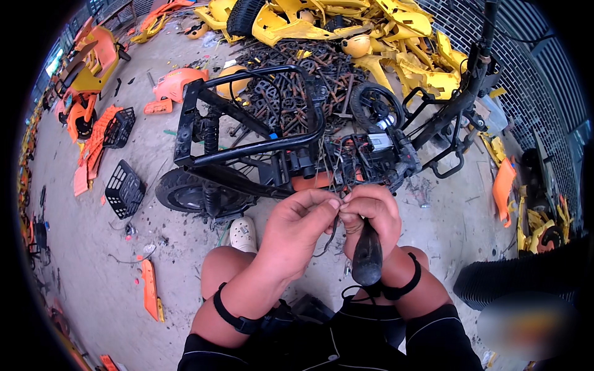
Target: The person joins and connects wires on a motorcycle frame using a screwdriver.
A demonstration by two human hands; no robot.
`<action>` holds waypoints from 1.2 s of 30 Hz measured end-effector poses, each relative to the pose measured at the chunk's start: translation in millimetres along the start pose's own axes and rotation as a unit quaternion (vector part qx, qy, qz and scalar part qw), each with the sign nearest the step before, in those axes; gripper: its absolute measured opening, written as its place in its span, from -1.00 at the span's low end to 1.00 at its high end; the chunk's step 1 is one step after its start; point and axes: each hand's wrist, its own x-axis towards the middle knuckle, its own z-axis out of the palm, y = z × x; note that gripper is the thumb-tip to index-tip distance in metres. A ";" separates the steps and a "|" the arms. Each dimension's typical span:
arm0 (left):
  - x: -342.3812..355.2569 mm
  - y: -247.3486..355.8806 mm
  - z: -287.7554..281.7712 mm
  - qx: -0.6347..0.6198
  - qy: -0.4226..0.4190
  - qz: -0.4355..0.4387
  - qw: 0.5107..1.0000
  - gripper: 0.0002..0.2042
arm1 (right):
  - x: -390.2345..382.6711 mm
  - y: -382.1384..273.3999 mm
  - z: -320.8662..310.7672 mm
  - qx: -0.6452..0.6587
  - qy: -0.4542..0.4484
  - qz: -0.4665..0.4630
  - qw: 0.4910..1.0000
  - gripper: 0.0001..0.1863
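Note:
My left hand (296,230) is closed in a pinch on thin dark wires (335,232), thumb against forefinger. Right beside it, fingertips nearly touching, my right hand (378,213) pinches at the same wires. A black, bulbous tool handle (367,256) is tucked in my right palm with its thick end toward me; its working end is hidden by my fingers. The wires run up into the stripped black frame (252,147) of an electric scooter, which stands just beyond my hands. Exposed wiring and electrical parts (365,156) sit in the frame's middle.
The scooter's rear wheel (201,190) is at left, its steering column (455,111) at right. Behind lie a heap of rusty metal parts (297,80) and yellow body panels (408,37). Black baskets (125,188) and orange panels (150,289) lie on the floor to the left.

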 end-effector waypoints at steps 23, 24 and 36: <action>7.3 -11.9 -9.9 -0.122 0.035 -0.025 0.992 -0.88 | -5.0 6.8 17.7 -0.023 -0.005 0.004 1.000 -0.85; 7.3 -10.2 -11.0 -0.129 0.037 -0.028 0.991 -0.88 | -3.6 5.9 19.8 -0.018 -0.005 0.008 1.000 -0.85; 5.0 -5.1 -13.0 -0.074 0.053 0.011 0.996 -0.86 | -2.6 -1.1 28.3 0.010 0.000 0.074 0.997 -0.95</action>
